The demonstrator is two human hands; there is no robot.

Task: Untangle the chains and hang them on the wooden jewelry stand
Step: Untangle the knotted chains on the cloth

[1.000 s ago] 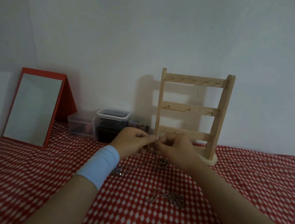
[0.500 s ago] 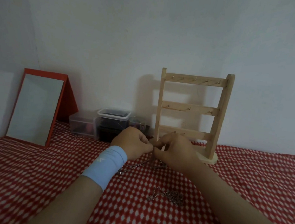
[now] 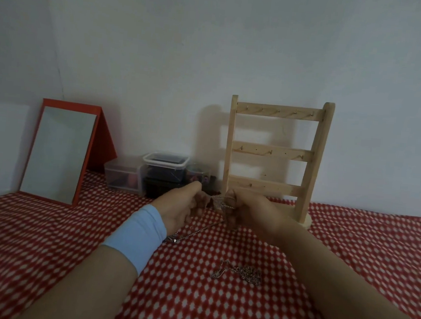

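A thin, tangled silver chain (image 3: 219,203) is held just above the tabletop (image 3: 44,246), before the wooden jewelry stand (image 3: 276,152). It is pinched between the curled fingers of the left hand (image 3: 178,207) and the right hand (image 3: 254,214), set close together.

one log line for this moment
step: untangling | left hand: pinches held chain | right hand: pinches held chain | loose chain: on tablecloth | stand: nothing hung
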